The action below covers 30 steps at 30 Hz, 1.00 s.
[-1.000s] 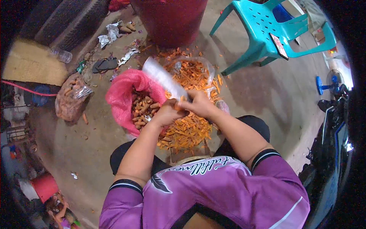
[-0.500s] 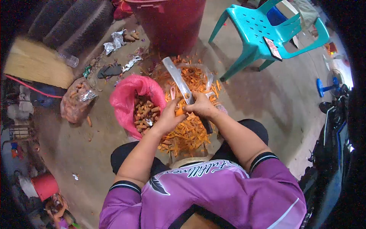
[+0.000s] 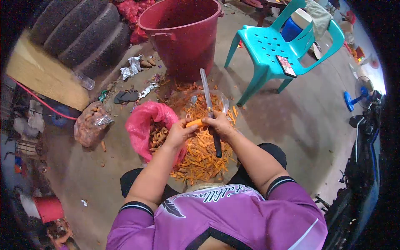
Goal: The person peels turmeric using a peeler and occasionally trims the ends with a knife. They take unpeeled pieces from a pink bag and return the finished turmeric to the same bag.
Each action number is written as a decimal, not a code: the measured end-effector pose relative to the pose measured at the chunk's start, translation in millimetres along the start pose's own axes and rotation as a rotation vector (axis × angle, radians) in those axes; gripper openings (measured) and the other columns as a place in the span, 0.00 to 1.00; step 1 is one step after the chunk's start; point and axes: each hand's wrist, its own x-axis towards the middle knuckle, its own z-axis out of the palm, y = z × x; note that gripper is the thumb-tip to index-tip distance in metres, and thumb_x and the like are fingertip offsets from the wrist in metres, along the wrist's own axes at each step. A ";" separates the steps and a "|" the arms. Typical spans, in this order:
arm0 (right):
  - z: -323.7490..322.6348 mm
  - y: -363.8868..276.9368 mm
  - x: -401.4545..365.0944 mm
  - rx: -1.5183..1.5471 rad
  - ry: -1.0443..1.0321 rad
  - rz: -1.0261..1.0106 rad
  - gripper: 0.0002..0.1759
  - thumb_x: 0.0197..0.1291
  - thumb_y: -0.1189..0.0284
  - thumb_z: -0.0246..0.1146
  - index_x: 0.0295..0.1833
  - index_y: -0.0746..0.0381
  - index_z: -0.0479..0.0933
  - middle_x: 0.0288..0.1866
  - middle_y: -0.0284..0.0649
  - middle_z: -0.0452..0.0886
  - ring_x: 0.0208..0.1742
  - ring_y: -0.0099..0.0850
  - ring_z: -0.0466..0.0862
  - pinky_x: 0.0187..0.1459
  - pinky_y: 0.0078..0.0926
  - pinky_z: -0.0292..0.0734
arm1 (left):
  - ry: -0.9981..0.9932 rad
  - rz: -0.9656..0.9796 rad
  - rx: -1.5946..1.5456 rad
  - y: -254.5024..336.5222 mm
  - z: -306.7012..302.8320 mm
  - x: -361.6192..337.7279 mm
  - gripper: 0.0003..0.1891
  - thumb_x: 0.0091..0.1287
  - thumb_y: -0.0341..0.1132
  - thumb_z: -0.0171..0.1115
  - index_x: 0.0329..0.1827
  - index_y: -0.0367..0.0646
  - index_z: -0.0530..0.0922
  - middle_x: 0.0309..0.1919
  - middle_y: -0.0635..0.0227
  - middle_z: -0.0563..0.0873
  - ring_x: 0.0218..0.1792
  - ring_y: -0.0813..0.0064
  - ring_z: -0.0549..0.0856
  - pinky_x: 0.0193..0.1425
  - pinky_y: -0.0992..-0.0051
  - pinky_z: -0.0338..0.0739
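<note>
My left hand (image 3: 178, 134) is closed on a peeled orange root piece (image 3: 195, 123), which points toward my other hand. In my right hand (image 3: 223, 126) is a long knife (image 3: 206, 89), its blade pointing away from me and its black handle hanging below my fingers. The right fingertips meet the end of the root piece. Beneath both hands spreads a heap of orange root strips (image 3: 204, 156), partly on clear plastic. Just left of it stands an open pink woven sack (image 3: 146, 112) holding brown unpeeled roots (image 3: 158, 136).
Ahead stands a tall red bin (image 3: 183, 50). A turquoise chair (image 3: 266, 52) with a phone (image 3: 286, 66) on it is at right. To the left are a plastic bag of roots (image 3: 91, 125), a dark slipper (image 3: 126, 97) and stacked tyres (image 3: 89, 35). A motorcycle (image 3: 358, 166) edges the right side.
The view has tilted up, showing more of the bin and tyres. The knife blade has swung more upright, and more of the orange root piece shows between my hands.
</note>
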 end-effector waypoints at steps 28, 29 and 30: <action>-13.8 -14.6 16.9 -0.073 0.168 0.032 0.18 0.45 0.65 0.65 0.37 0.62 0.68 0.19 0.34 0.72 0.12 0.19 0.66 0.13 0.15 0.60 | -0.011 0.904 0.113 287.0 36.4 71.8 0.18 0.61 0.37 0.52 0.52 0.40 0.63 0.45 0.58 0.74 0.45 0.68 0.76 0.45 0.74 0.72; -11.9 -13.4 17.2 -0.100 0.169 0.022 0.17 0.46 0.65 0.64 0.37 0.62 0.68 0.19 0.33 0.72 0.12 0.19 0.66 0.13 0.14 0.60 | -0.159 0.854 0.133 286.2 22.3 64.2 0.20 0.60 0.36 0.53 0.53 0.38 0.62 0.47 0.57 0.72 0.49 0.64 0.73 0.44 0.74 0.71; -10.4 -12.5 18.2 -0.126 0.169 0.005 0.16 0.46 0.66 0.64 0.37 0.62 0.68 0.19 0.33 0.71 0.12 0.19 0.66 0.13 0.14 0.60 | -0.167 0.708 0.170 273.3 5.2 55.2 0.22 0.59 0.38 0.54 0.53 0.38 0.62 0.46 0.56 0.72 0.49 0.63 0.73 0.45 0.72 0.71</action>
